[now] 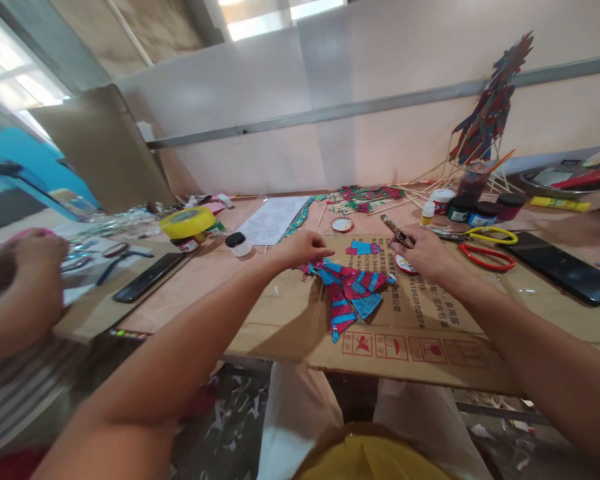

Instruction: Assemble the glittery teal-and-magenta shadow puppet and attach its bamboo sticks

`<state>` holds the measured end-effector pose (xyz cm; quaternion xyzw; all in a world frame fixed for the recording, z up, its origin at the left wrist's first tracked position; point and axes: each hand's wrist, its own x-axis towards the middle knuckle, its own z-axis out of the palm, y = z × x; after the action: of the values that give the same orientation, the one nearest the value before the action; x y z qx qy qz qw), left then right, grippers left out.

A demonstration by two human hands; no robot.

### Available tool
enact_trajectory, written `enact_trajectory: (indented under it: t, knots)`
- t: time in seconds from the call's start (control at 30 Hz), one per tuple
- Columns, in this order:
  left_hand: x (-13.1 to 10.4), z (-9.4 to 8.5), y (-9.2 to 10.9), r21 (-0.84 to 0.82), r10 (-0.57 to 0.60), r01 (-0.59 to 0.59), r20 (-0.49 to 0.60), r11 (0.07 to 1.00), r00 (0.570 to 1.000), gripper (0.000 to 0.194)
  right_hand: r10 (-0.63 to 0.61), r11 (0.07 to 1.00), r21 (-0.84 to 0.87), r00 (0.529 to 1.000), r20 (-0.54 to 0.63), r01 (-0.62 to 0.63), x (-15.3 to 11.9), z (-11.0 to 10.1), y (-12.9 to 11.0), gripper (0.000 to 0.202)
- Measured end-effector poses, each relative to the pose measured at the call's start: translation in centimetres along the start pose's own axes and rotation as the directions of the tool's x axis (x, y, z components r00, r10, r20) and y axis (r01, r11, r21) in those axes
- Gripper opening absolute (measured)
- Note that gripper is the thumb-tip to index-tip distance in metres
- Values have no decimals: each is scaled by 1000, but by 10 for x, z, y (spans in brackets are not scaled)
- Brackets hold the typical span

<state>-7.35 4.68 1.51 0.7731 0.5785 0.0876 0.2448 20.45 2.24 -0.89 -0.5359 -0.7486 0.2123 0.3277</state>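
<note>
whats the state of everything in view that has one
left hand: bunched at the painted cutout's edge, grip unclear
right hand: closed around the patterned stick
painted cutout: spread over the cardboard
black-lidded jar: upright, closed
right-side phone: lying flat, screen dark
left-side phone: lying flat, screen dark
printed sheet: lying flat

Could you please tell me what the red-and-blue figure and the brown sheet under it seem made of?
The figure: likely painted paper or card, perhaps glossy; its flat, straight-edged shapes suggest this. The brown sheet: apparently matt cardboard, from its tan colour and printed carton symbols.
</note>
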Motion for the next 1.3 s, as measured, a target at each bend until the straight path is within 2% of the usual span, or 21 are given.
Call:
enact_trajectory:
  t: [0.07, 0.13, 0.27, 0.4, 0.53, 0.7, 0.9, 1.07, 1.17, 1.2, 1.23, 1.3]
  knots:
    - [27, 11, 5, 59, 128, -124, -75, 991, 989, 24, 18, 1000, 3, 1000, -13, -18, 0, -1, 0, 15]
    - [51, 24, 13, 204, 226, -221, 0, 954, 974, 37, 48, 999, 7, 998, -40, -48, 2, -2, 1, 17]
    - [81, 45, 26, 279, 269, -287, 99, 916, 958, 47, 47, 998, 34, 994, -95, -44, 5, -3, 5, 19]
    - [95, 49, 27, 303, 269, -304, 154, 903, 951, 48, 43, 999, 10, 992, -118, -42, 6, -3, 6, 17]
    - [102, 42, 25, 265, 254, -297, 185, 917, 949, 48, 85, 996, 12, 992, -95, -85, 5, -2, 4, 15]
    - [104, 37, 26, 163, 212, -239, 170, 957, 962, 47, 48, 999, -17, 998, -40, -49, 3, -2, 4, 13]
    - [101, 40, 20, -55, 166, -164, 27, 985, 986, 37, 19, 994, -108, 999, 29, -16, 3, -2, 0, 10]
    - [79, 37, 15, -343, 64, -114, -153, 932, 986, 29, 24, 992, -128, 998, 53, -17, -3, 3, -6, 13]
    - [60, 39, 17, -524, -21, -160, -323, 836, 946, 29, -25, 984, -175, 999, 22, 28, -5, 8, -4, 13]
    - [53, 42, 18, -698, -60, -239, -375, 675, 925, 31, -63, 976, -207, 998, -3, 61, -5, 10, -2, 13]
    - [47, 44, 20, -812, -71, -293, -377, 505, 923, 35, -110, 964, -245, 994, -27, 100, -5, 12, 0, 13]
    - [36, 49, 25, -907, -70, -322, -352, 270, 933, 37, -201, 934, -315, 977, -69, 170, -6, 17, 6, 13]
